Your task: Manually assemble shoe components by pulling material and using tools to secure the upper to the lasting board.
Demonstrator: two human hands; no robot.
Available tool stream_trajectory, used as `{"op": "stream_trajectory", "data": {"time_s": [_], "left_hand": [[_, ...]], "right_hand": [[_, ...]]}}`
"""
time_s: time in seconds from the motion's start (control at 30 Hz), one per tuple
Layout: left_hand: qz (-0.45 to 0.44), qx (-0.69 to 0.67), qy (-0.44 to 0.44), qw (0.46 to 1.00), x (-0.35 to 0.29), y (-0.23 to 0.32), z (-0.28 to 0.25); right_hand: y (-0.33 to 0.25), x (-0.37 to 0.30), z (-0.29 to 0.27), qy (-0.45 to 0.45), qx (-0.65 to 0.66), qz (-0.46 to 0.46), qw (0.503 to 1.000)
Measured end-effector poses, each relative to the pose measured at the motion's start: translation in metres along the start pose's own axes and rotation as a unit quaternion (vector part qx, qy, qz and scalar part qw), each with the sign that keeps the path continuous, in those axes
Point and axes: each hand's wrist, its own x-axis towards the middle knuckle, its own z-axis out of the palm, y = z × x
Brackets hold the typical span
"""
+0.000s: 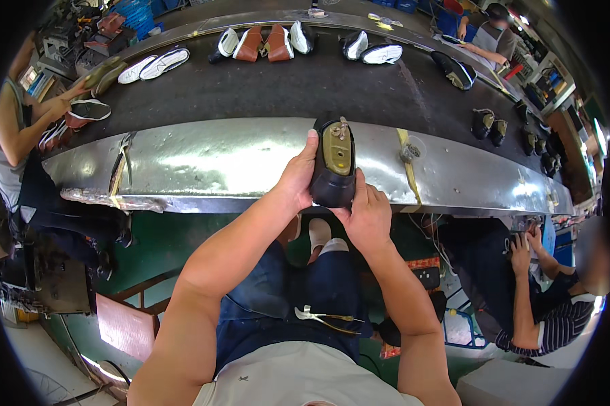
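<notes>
Above the metal front ledge I hold a black shoe [333, 194] with both hands. An olive-green shoe last [334, 150] fills its opening, with a small hole, a yellow spot and a knotted cord on top. My left hand [297, 174] is closed along the shoe's left side, thumb pointing up. My right hand [367, 211] grips the lower right side, near its rounded end. The sole is hidden from view. On my lap lies a pair of lasting pincers [325, 318] with a metal head and two thin handles.
A dark conveyor belt [271, 91] runs beyond the metal ledge [210, 159]. It carries brown shoes [276, 44], white shoes [163, 64] and several black shoes [454, 71]. Co-workers sit at the left [21, 135], right [542, 298] and far right [491, 40]. Yellow tape [408, 169] hangs over the ledge.
</notes>
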Motion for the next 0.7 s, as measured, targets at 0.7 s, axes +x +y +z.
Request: {"op": "stream_trajectory", "data": {"time_s": [0.7], "left_hand": [[-0.014,0.005,0.031,0.999,0.168,0.048,0.006]], "right_hand": [[0.174,0.066,-0.019,-0.036,0.049,0.164,0.985]]}}
